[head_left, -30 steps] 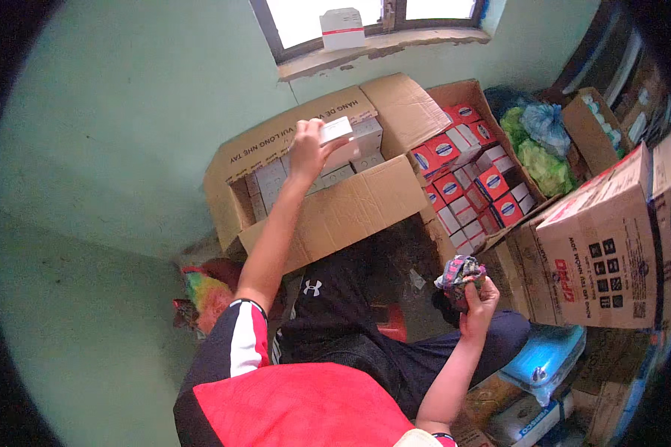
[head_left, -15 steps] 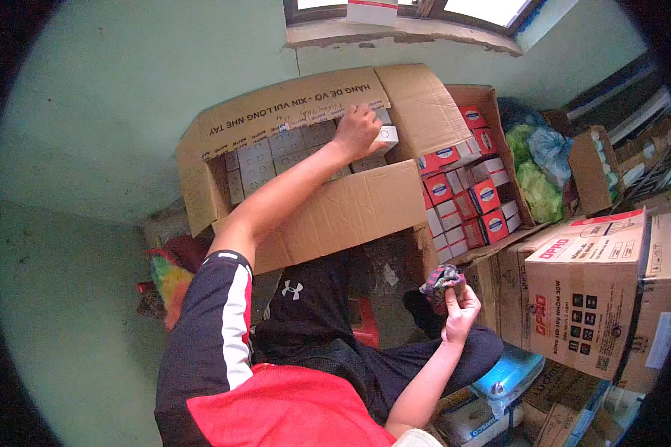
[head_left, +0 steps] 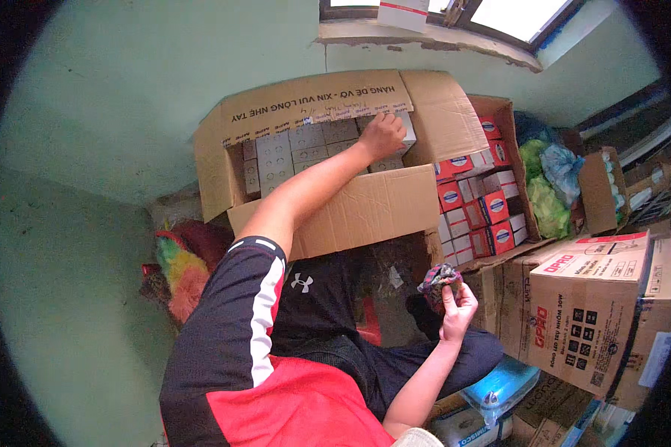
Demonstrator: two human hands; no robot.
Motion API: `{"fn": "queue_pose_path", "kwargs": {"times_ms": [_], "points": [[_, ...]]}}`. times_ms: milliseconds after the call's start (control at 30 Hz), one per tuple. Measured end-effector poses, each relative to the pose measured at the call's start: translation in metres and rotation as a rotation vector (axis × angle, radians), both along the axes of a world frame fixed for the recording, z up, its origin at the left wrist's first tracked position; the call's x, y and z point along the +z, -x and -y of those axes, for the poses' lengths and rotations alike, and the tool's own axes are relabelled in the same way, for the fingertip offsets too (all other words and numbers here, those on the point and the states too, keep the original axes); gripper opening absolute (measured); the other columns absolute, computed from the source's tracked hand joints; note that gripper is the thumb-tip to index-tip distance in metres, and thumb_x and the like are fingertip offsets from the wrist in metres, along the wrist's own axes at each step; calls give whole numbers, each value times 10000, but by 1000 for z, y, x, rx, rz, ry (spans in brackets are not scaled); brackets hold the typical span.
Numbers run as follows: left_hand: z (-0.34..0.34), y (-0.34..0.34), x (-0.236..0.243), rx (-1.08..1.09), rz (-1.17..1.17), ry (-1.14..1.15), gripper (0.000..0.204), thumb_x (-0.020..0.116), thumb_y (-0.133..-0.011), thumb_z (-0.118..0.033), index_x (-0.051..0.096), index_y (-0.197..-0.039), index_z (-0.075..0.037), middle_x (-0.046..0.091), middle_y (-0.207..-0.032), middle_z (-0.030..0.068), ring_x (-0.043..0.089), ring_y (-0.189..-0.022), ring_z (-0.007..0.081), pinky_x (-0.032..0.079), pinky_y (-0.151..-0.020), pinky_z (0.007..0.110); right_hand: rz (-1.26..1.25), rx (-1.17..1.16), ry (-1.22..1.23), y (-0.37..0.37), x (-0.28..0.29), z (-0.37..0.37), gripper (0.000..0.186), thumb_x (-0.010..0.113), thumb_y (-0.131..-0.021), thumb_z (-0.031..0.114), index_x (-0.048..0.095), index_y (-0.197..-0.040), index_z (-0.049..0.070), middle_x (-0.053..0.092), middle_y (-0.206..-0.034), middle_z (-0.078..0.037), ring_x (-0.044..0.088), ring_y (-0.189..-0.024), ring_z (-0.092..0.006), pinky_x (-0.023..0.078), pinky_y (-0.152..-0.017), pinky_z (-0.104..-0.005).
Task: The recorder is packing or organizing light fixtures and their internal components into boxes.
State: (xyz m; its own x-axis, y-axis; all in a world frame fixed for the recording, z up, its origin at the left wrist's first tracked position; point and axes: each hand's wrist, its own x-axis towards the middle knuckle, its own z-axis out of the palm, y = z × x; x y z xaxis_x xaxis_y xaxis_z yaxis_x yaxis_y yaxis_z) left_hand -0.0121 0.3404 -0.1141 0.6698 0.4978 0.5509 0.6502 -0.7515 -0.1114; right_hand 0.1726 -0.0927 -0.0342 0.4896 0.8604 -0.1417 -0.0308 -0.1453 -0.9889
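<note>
My left hand point(head_left: 382, 137) reaches into an open cardboard carton point(head_left: 335, 216), at its right end. Its fingers are curled down on a small white box point(head_left: 408, 134), and the hand partly hides that box. Rows of small pale boxes point(head_left: 279, 158) with round marks on top fill the carton beside my forearm. Lower on the right, my right hand point(head_left: 458, 311) is raised above my knee, away from the cartons. Thumb and fingers pinch a crumpled, dark patterned cloth point(head_left: 438, 280).
Right of the carton stands another one point(head_left: 525, 171) with red-and-white boxes point(head_left: 492, 207). Beyond it lie green and blue plastic bags point(head_left: 561, 173). A large closed carton point(head_left: 585, 313) and a blue plastic packet point(head_left: 502, 384) are at my right. A multicoloured fluffy duster point(head_left: 183, 272) lies by the left wall.
The whole view has shifted, so the scene sits farther right. The small white box under my left hand has tipped to a different angle. My right hand still holds the cloth.
</note>
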Motion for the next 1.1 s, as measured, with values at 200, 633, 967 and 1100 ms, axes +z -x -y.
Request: {"fn": "queue_pose_path", "kwargs": {"times_ms": [200,633,967,1100], "points": [[-5,47,7,-291,137,178,324,783,-922,-383,671,-924,-79,644,-1016,109,650,-1027,329,547,-864,465,-2,-48,13,-1,-2,9,253,819,-969,95,760,-1205,22,766,-1088,1,667,-966,-81,512,-877,-259],[12,283,-56,377,-787,1089,482,781,-821,-397,762,-1133,-30,774,-1133,224,718,-1173,412,573,-983,488,-19,24,-1,16,9,-4,215,826,-960,75,758,-1156,17,667,-906,85,527,-777,-15,427,-717,-205],[50,213,-57,407,-412,1374,835,901,-734,-290,570,-1460,-41,636,-1474,229,624,-1347,415,528,-1087,494,-30,-62,6,-2,0,3,203,828,-958,83,772,-1146,34,699,-951,68,558,-831,-31,440,-759,-226],[46,253,-104,243,-510,1079,1012,941,-688,-299,490,-1558,-48,606,-1506,237,589,-1399,397,504,-1126,509,-84,-25,39,12,8,-7,183,818,-962,82,774,-1132,33,698,-952,68,560,-823,-32,443,-747,-227]]}}
